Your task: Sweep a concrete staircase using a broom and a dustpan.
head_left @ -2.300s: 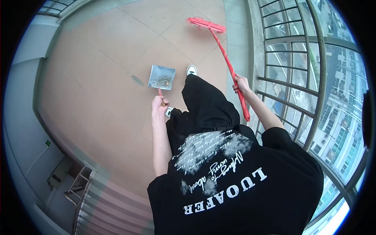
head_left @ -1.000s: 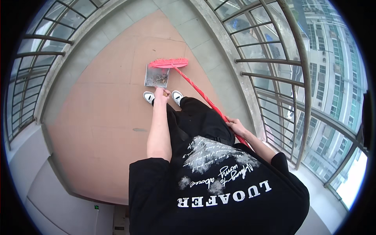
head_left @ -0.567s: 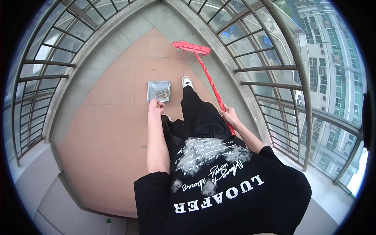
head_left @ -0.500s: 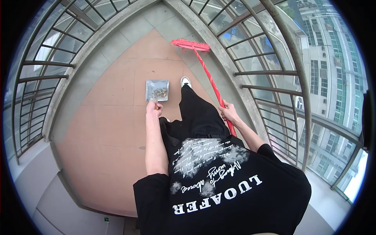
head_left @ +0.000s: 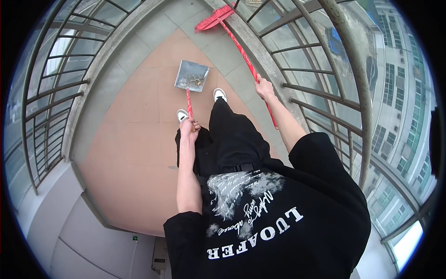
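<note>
Gripping the red handle of the dustpan [head_left: 191, 76], the left hand [head_left: 189, 126] is closed near the handle's upper end, the grey pan resting on the tiled floor [head_left: 139, 139] ahead of the shoes with debris inside. The right hand [head_left: 265, 87] is closed around the broom [head_left: 232, 37] mid-shaft, its head raised near the railing [head_left: 325, 88]. Both tools appear light and rigid; the long pan handle probably tips easily, so a firm, level hold seems advisable.

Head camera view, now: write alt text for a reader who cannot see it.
A person on a tiled balcony holds a red-handled metal dustpan in the left hand and a red broom in the right hand. Debris lies in the dustpan; curved metal railings ring the floor.
</note>
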`<state>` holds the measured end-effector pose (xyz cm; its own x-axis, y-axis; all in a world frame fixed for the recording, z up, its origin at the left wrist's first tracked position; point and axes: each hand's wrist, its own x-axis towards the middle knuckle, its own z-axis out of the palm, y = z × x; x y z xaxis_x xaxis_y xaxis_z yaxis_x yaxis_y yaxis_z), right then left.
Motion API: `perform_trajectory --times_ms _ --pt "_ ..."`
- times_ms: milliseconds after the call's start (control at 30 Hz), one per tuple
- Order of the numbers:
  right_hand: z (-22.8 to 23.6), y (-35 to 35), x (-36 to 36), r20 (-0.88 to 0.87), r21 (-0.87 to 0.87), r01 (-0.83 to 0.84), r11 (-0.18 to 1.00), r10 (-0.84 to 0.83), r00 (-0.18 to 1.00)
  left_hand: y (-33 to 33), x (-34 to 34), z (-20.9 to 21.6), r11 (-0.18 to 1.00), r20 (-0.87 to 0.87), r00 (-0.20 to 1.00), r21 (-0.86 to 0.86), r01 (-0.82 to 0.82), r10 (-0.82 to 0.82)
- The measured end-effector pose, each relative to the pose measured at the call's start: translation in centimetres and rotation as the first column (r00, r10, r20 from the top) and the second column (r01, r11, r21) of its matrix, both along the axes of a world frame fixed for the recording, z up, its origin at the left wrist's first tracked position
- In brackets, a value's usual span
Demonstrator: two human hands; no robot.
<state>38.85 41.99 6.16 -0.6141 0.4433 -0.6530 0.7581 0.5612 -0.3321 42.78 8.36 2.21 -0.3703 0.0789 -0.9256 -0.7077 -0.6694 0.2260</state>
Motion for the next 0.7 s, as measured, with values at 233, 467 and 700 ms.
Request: perform_trajectory --times_ms 233,467,700 --pt "3.1 -1.4 5.6 0.189 -0.198 0.352 0.915 -0.317 0.929 -0.2 -4.8 -0.1 0.986 0.084 0.983 -0.013 0.165 -0.164" --pt "5.5 -6.2 17.2 0.231 -0.317 0.702 0.638 -0.666 0.709 -1.2 -10.5 -1.2 0.943 0.145 0.932 0.036 0.331 -0.333" --pt "9.3 -12.1 22.5 0.25 -0.338 0.803 0.491 -0.775 0.58 -1.7 -12.8 -2.6 0.909 0.224 0.881 0.088 0.407 -0.416"
